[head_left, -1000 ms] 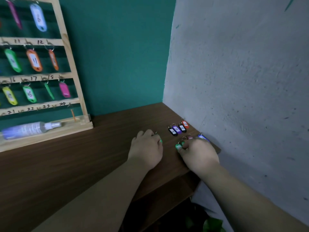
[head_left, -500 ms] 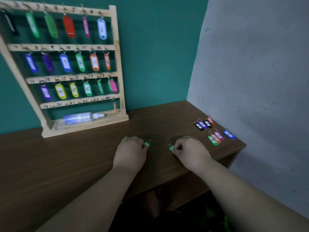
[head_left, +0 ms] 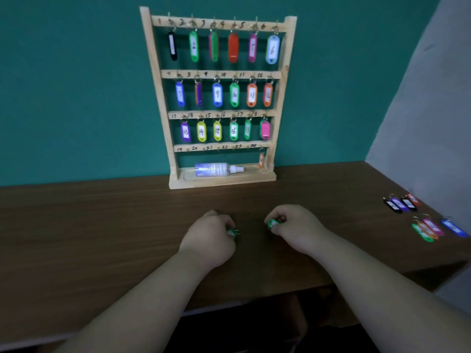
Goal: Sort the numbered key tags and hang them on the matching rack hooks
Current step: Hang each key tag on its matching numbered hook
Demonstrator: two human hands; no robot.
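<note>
Their numbers hidden from view, a green tag (head_left: 232, 233) is pinched in the grip of the left hand (head_left: 207, 240) and a second green tag (head_left: 272, 223) in that of the right hand (head_left: 295, 228), both low over the surface (head_left: 102, 225). The rack (head_left: 254, 178) carries three full rows of tags, with a spray bottle (head_left: 216, 169) lying in its base; loose tags (head_left: 428, 228) lie far right.

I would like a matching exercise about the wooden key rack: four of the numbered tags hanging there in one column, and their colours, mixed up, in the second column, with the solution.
Tags
1. tag 6
2. tag 11
3. tag 13
4. tag 14

Colours
A. yellow
B. light blue
C. purple
D. orange

Pairs: 1-B, 2-D, 3-C, 4-A
</note>
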